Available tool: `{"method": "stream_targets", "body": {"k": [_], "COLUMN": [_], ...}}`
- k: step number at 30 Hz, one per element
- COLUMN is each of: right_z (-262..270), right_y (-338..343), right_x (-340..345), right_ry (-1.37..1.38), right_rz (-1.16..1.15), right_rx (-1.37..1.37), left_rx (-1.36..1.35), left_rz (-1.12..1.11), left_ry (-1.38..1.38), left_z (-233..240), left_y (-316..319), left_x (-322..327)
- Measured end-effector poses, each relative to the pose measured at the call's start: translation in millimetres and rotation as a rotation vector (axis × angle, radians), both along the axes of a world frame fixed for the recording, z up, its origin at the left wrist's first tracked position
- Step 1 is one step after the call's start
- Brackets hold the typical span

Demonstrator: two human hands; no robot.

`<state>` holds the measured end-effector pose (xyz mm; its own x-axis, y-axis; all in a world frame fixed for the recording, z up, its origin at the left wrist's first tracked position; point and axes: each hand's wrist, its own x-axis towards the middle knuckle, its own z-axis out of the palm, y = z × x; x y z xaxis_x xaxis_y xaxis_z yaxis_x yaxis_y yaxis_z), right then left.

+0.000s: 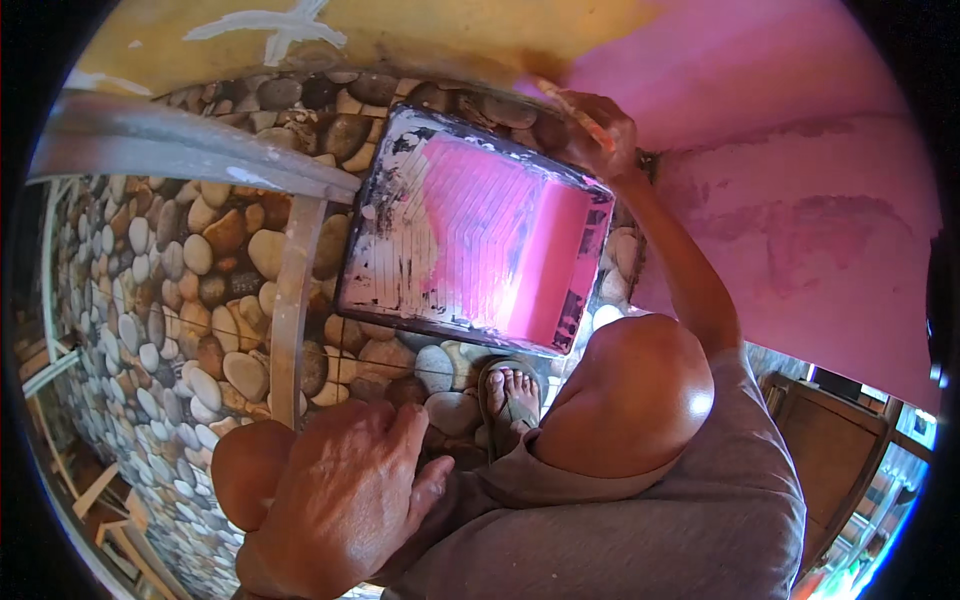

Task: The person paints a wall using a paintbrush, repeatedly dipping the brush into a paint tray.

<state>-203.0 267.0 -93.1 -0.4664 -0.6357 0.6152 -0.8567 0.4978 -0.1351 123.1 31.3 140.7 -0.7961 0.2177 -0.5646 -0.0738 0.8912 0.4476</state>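
Note:
My right hand (606,127) is shut on a slim paintbrush (574,112) with an orange handle end. Its far end is at the foot of the wall, where the yellow wall (450,34) meets fresh pink paint (720,67). Whether the bristles touch the wall is too blurred to tell. Below that hand, a dark-rimmed paint tray (390,247) sits on the floor. Pink paint (551,255) fills its deep end and partly coats the ribbed slope. My left hand (345,487) rests over my left knee (251,469), holding nothing, with its thumb apart from the fingers.
Pebble-patterned floor tiles (202,255) surround the tray. A pale bar (202,146) and an upright strip (296,300), seemingly parts of a stand, border its left. My sandalled foot (514,394) is close to its near edge. Brown wooden furniture (821,435) stands at right.

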Motion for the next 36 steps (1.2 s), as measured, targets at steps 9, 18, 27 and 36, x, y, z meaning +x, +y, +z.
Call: {"method": "stream_targets", "body": {"k": [9,18,27,36], "right_z": [-4.0,-26.9,114.5,14.5], "right_y": [-10.2,-18.3,-9.2,-4.7], "right_x": [-10.2,-6.2,7.1,26.5], "right_ry": [-0.044,-0.131,0.315,0.108], "right_rz": [-0.121,-0.116,-0.091,-0.122], "right_rx": [0.172,0.225,0.045,0.228], "left_rx": [0.117,0.090,0.109,0.092], "left_rz": [-0.007,-0.015,-0.044,-0.005], "left_ry": [-0.021,-0.043,0.058,0.028], "left_z": [-13.0,-5.0,-7.0,-0.4], "left_y": [-4.2,-4.7,-3.0,-9.5], "left_x": [-8.0,0.4,7.2,18.4]}}
